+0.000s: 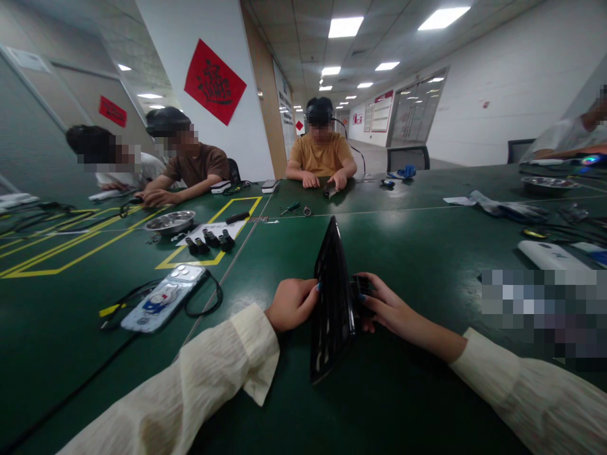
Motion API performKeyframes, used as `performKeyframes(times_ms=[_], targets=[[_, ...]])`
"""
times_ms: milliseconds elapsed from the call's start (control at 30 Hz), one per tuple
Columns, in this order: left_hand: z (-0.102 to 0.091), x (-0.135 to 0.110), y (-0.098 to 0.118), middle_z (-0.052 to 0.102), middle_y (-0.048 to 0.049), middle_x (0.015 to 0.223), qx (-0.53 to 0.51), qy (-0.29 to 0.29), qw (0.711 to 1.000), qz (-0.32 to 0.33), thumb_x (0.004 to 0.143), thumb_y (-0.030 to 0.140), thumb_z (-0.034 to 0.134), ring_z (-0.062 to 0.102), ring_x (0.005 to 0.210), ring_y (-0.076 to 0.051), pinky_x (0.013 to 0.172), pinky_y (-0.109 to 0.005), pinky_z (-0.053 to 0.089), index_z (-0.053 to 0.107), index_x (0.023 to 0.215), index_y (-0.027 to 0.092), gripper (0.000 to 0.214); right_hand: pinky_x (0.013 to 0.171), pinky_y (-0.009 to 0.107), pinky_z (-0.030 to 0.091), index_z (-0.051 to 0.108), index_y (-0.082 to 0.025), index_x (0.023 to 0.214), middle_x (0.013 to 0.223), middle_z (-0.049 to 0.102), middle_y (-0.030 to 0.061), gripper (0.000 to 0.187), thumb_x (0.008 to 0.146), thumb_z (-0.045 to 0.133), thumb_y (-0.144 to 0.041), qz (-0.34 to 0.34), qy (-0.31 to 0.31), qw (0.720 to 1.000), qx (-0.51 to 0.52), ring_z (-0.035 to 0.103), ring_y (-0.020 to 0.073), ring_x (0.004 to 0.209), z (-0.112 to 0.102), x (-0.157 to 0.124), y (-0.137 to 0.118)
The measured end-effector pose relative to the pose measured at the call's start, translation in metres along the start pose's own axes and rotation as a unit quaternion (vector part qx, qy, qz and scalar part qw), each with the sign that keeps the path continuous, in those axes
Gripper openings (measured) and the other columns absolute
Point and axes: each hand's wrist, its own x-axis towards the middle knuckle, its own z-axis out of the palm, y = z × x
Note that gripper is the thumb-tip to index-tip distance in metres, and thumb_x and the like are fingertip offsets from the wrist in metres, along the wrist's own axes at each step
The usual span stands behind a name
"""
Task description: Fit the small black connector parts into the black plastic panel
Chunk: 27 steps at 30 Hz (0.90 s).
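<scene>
A glossy black slatted panel (331,303) stands on edge above the green table, turned nearly side-on to me. My left hand (293,304) grips its left side, thumb pressed against the slatted face and the other fingers curled. On the opposite side, my right hand (379,303) is closed around a small black ridged part (362,292) at the panel's right face. Whether that part is joined to the panel or only held against it, I cannot tell. Some right fingertips are hidden behind the part.
A phone (164,297) and black cable lie to my left. Beyond them are several black cylindrical parts (211,240) and a metal bowl (171,222). A screwdriver (291,208) lies farther ahead. Co-workers sit around the green table (417,253). A white device (552,254) is at right.
</scene>
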Motion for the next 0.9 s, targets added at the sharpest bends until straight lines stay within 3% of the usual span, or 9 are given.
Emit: performKeyframes(times_ms=[900], targets=[[0.0019,0.0000,-0.0025,0.049,-0.0004,0.055,-0.028,-0.010,1.000,0.002,0.088,0.036,0.020,0.047,0.050,-0.011,0.053,-0.022,0.033,0.047,0.065,0.016,0.040,0.043,0.022,0.044,0.025,-0.024,0.116,0.079,0.055,0.0005,0.044,0.082,0.049,-0.037,-0.001,0.000,1.000,0.002,0.058,0.0098,0.052,-0.0001,0.0007,0.0012]])
